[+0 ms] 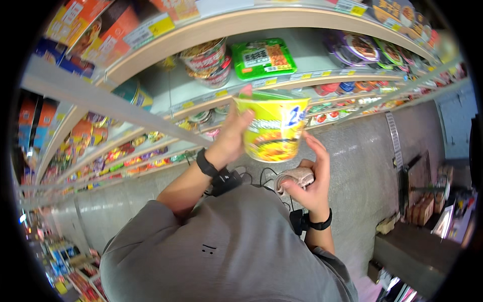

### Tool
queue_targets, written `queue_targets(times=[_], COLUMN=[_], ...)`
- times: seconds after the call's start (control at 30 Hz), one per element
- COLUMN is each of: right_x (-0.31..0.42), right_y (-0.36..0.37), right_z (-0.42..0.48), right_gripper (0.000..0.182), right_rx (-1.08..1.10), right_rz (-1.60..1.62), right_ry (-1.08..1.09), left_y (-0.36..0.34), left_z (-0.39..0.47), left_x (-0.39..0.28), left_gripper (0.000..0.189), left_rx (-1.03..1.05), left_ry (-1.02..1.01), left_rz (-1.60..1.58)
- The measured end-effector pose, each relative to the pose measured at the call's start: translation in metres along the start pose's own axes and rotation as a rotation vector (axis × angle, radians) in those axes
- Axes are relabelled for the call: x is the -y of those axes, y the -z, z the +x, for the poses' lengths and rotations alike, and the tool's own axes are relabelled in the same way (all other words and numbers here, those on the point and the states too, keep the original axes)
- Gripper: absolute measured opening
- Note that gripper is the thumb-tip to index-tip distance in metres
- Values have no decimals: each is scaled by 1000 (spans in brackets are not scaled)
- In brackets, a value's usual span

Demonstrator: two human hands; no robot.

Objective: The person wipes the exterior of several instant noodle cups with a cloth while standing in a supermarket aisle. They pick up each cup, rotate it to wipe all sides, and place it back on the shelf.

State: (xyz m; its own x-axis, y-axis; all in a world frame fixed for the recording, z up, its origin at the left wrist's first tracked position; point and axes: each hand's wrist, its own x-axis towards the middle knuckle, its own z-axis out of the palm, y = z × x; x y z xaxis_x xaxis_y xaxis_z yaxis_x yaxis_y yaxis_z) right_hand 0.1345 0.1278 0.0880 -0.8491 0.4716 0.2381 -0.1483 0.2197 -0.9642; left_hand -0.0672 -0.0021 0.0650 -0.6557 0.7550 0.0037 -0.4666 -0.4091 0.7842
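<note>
A yellow-green instant noodle tub (276,128) is gripped in my left hand (236,132), thumb on its near side, fingers behind it. The tub is slightly blurred and held in front of the shelf. In my right hand (316,177) a folded beige cloth (296,178) is pinched between the thumb and curled fingers. The raised index finger of that hand reaches the tub's right side; whether it touches cannot be told. Behind the tub, on the shelf, lie a green packaged food tray (264,58) and two stacked noodle cups (207,62).
Shelf boards with price tags curve across the top, the nearest edge (260,20) above the tub. A grey metal upright (113,105) crosses at left. Purple-rimmed bowls (354,47) stand farther right. A dark brown counter (419,253) is at lower right, beyond the grey floor (351,170).
</note>
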Motion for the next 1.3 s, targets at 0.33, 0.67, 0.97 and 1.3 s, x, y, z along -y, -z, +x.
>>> queue_targets(times=[0.33,0.67,0.97,1.3], right_x=[-29,-52,-101,-101], right_y=[-31,-97,-159,-216], right_z=[70,126,163,189], right_gripper=[94,105,95,58], right_rx=[563,650,497,400], right_rz=[337,200,98,-184], right_ry=[-200,-3,198,337], left_y=[27,60,74,92], left_z=[-60,-63,-88,-79], left_x=[-21,-62,-87,-69], left_gripper=[70,89,97,83], left_rx=[-223,-279,-404,-743], left_ry=[0,-468,-647,-787], left_rz=[-212,897,1319,1546])
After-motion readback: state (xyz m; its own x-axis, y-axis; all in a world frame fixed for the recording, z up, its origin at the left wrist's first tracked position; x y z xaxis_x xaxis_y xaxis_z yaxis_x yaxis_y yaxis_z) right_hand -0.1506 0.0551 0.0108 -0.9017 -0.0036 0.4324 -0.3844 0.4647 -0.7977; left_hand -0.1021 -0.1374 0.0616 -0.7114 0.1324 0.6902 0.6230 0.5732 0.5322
